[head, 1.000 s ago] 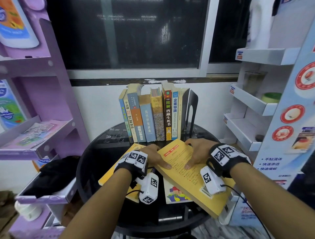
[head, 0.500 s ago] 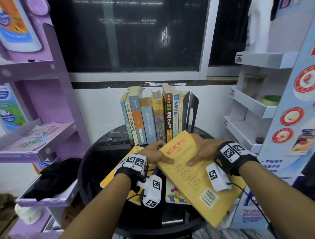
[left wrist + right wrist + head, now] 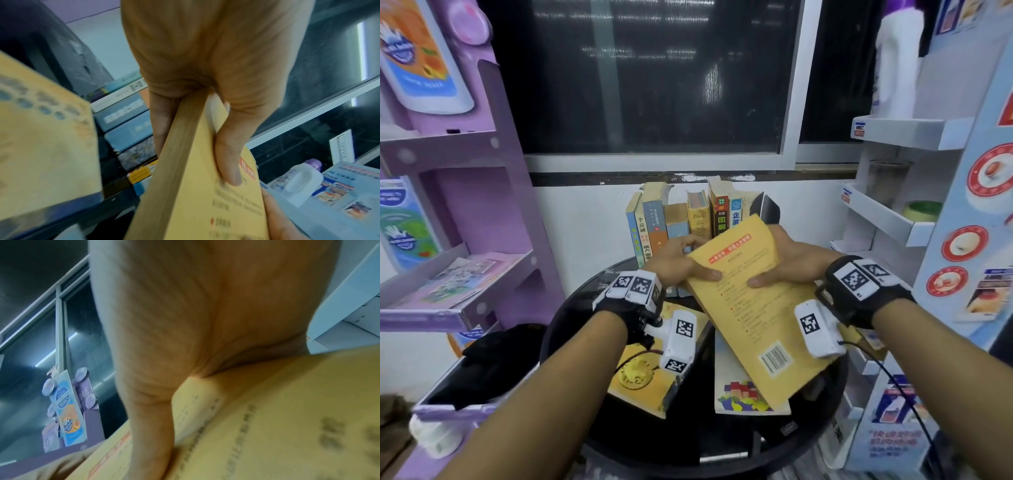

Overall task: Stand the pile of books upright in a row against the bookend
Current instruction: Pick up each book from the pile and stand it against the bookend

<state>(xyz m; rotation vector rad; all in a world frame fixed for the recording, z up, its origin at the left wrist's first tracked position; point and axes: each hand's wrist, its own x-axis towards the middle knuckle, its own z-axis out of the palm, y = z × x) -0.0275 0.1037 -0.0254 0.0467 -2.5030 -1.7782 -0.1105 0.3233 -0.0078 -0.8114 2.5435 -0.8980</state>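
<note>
A large yellow book (image 3: 753,308) with a barcode on its back cover is tilted up off the round black table (image 3: 822,411), its far edge raised. My left hand (image 3: 678,265) grips its left edge, thumb on the cover (image 3: 228,164) and fingers underneath. My right hand (image 3: 787,262) grips its right edge the same way (image 3: 152,418). Behind it several books (image 3: 654,222) stand upright in a row against a black bookend (image 3: 770,209). Two books still lie flat: a yellow one (image 3: 643,373) on the left and a white one (image 3: 743,394) with coloured blocks.
A purple display shelf (image 3: 465,212) stands to the left of the table with a black cloth (image 3: 493,363) on its low tray. White and blue shelving (image 3: 893,212) stands on the right. A wall and dark window lie behind the book row.
Both hands have lifted the yellow book off the pile and tipped its far edge upward toward the book row. The white book below it is now uncovered.
</note>
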